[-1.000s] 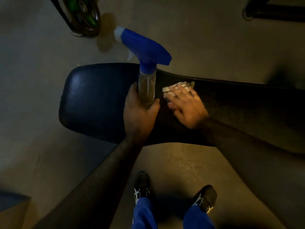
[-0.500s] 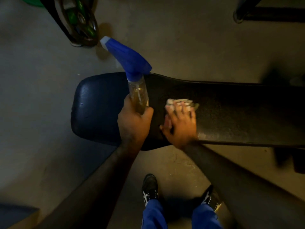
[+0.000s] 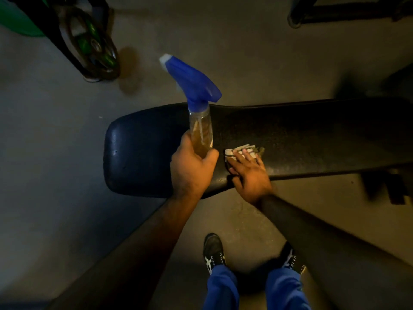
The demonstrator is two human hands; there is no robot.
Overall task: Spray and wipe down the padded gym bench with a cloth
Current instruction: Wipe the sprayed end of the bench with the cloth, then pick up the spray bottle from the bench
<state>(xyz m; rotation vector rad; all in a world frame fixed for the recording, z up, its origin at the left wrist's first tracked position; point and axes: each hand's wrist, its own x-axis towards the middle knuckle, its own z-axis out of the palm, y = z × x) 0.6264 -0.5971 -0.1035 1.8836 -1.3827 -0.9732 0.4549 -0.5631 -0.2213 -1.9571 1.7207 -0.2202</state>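
Head view: left hand [image 3: 192, 168] grips the spray bottle [image 3: 200, 133] upright at frame center, nozzle aimed upper left. Right hand [image 3: 250, 173] lies flat, fingers spread, pressing the cloth [image 3: 243, 151] onto the bench [image 3: 143, 153]. Cloth has slid toward the pad's near edge since half a second ago; wiping looks underway.

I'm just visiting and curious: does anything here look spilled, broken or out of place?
Nothing stands out. The left hand holds the spray bottle upright over the bench, the right hand presses the cloth flat on the padding, and no puddle or tear shows, though the light is dim.
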